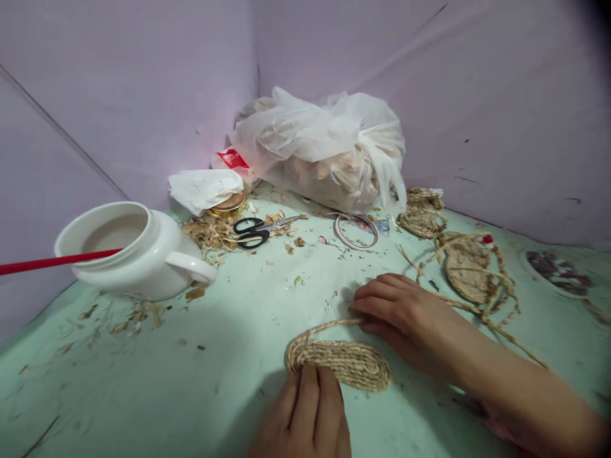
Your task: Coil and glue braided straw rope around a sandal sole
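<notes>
Head view. Item: oval braided-straw coil (341, 364), lying flat on the green worktop (191, 356), close in front of the person. Left hand (305, 416) is pressing the coil's near rim with flat fingers, grip wide and closing on nothing. Right hand (405, 315) is laying its fingertips on the loose braid (329, 326) curving off the coil's far side; whether that grip is pinching cannot be told. Judgement: pinning the coil flat and seating the braid snug against the rim is what is counting here. Also lying well apart: scissors (255, 232), white ceramic pot (143, 254).

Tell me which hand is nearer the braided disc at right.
Right. The right hand rests just beside the braided disc; the left hand is farther, on the oval coil.
</notes>
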`<state>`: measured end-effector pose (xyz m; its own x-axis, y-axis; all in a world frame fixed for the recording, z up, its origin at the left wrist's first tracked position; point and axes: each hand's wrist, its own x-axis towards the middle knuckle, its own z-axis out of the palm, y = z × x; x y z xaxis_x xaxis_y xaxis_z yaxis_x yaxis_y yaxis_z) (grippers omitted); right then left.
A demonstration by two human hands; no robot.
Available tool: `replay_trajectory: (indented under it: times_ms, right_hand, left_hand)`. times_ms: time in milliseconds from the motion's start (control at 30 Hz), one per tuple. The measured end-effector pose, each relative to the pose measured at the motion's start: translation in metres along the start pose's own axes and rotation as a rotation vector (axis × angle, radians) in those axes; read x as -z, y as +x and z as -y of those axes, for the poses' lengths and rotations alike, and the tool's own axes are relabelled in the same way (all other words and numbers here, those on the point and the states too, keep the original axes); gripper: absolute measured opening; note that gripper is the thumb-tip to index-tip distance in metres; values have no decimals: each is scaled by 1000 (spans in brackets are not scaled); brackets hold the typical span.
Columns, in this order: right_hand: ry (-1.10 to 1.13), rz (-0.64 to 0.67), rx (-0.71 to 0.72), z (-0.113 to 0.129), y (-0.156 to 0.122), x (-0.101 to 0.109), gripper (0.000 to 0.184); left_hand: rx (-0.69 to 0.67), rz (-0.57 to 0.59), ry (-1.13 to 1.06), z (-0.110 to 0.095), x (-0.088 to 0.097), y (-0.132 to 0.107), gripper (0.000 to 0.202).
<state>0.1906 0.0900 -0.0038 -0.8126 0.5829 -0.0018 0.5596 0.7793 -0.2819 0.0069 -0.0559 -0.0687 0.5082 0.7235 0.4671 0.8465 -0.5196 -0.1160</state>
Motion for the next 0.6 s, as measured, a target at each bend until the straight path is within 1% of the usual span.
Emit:
replay_trajectory:
  times_ms: [100,200,233,300,400,500,600]
  right_hand:
    - [-6,56,23,-1,1,-2,17]
    - [26,94,-10,0,-3,-2,19]
    - [51,116,-18,0,-5,-2,21]
    - [106,152,-8,-2,-10,-2,32]
    - [179,129,29,-4,-18,-2,49]
    - [240,84,7,-2,-23,-2,54]
    - [241,72,-12,3,-24,-1,55]
  left_hand:
    - [1,12,12,0,0,2,25]
    - [23,-11,-5,0,-3,0,27]
    - [25,-9,-16,0,-5,-1,28]
    - [27,17,-38,-1,-8,-5,29]
    - [57,72,-54,-1,-11,-10,33]
    - [89,91,-64,-2,-9,-11,34]
    - [108,140,-67,-1,-4,-8,33]
